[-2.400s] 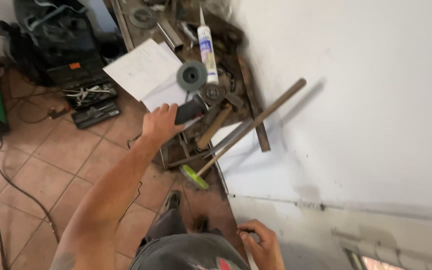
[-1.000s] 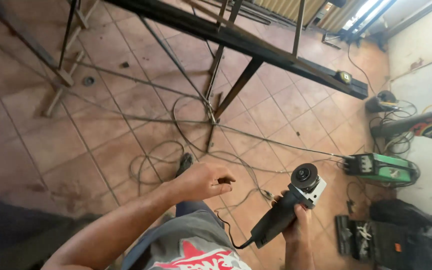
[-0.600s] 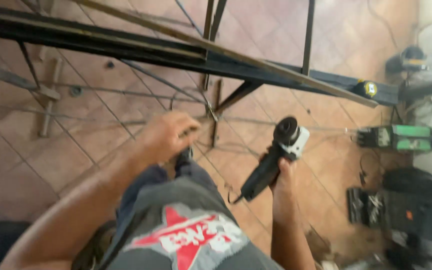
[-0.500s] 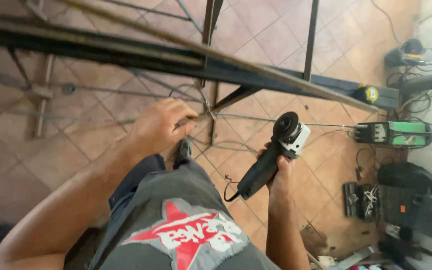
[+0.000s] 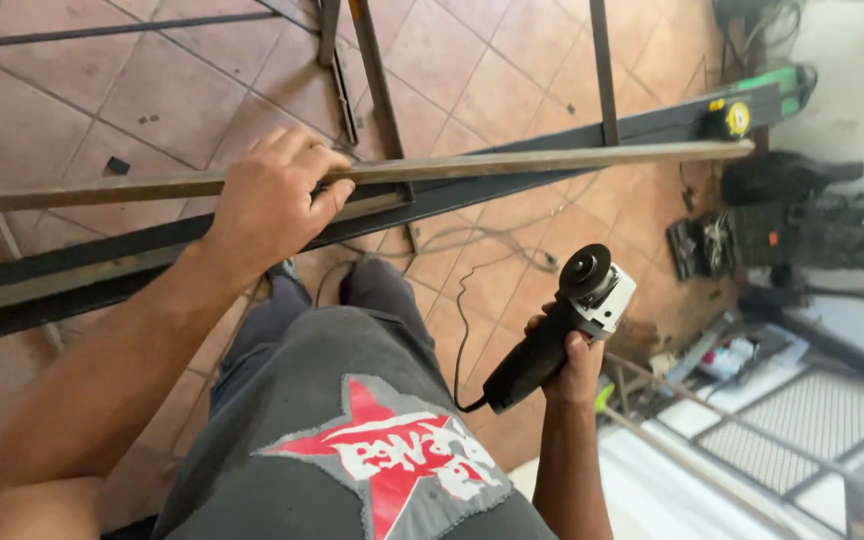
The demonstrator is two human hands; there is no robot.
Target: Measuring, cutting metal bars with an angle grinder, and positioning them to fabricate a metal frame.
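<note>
Steel comes first: a long, rust-brown, square-section steel bar [image 5: 552, 160] runs level across the view at about waist height, and our left hand [image 5: 272, 195] lies on top of it. The fingers curl over its far edge and the thumb hooks its near side, so the hand is closed around it. Below the bar and well off to the right, our right hand [image 5: 570, 365] wraps fully round the black handle of a white-headed angle grinder [image 5: 564, 320]. Its dark disc faces up and stays well clear of the bar. The black power cord [image 5: 458, 335] loops from the grinder's tail up towards the bar.

We judge this to be the steadying stage, with the bar pinned and the tool held back. Any move with the grinder would need that left grip firm, the fingers away from the disc's path and the cord kept clear.

Just under the bar lies a dark flat steel beam [image 5: 552, 182], with a yellow-and-black tape measure [image 5: 733, 119] near its far end. Terracotta floor tiles [image 5: 152, 80] spread beneath.

Half a second ago the left hand hung free of the metal, and now it grips the bar. The grinder has dropped lower.
</note>
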